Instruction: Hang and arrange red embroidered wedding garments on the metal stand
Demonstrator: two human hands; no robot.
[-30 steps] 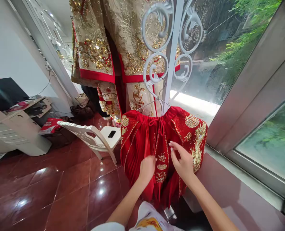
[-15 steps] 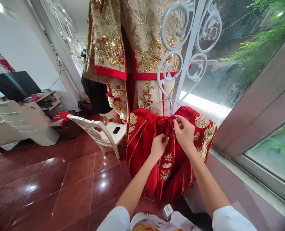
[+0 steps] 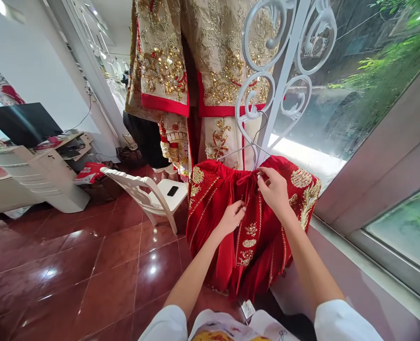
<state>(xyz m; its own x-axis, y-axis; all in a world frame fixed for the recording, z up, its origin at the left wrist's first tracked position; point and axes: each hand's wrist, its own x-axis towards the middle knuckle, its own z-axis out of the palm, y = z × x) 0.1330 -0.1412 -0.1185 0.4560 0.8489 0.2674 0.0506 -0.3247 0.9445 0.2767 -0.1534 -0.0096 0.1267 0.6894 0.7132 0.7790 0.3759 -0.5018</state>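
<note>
A red skirt with gold embroidery (image 3: 210, 208) hangs on a wire hanger (image 3: 247, 147) from a white scrolled metal stand (image 3: 279, 71). My right hand (image 3: 275, 192) is at the waistband, its fingers pinched on the red drawstring (image 3: 247, 182). A little lower, my left hand (image 3: 233, 215) rests on the front of the skirt, its fingers curled against the cloth near the hanging tie. Behind the skirt hangs a cream and gold embroidered robe with red trim (image 3: 195, 61).
A white plastic chair (image 3: 142, 194) with a black phone (image 3: 172, 191) on its seat stands left of the skirt. Further left are a white desk (image 3: 35, 175) and a dark monitor (image 3: 21, 123). A window and sill (image 3: 373, 199) run along the right. The floor is glossy red tile.
Both hands have risen from the skirt's lower front to its waistband. My right hand took hold of the drawstring, and the view shifted slightly.
</note>
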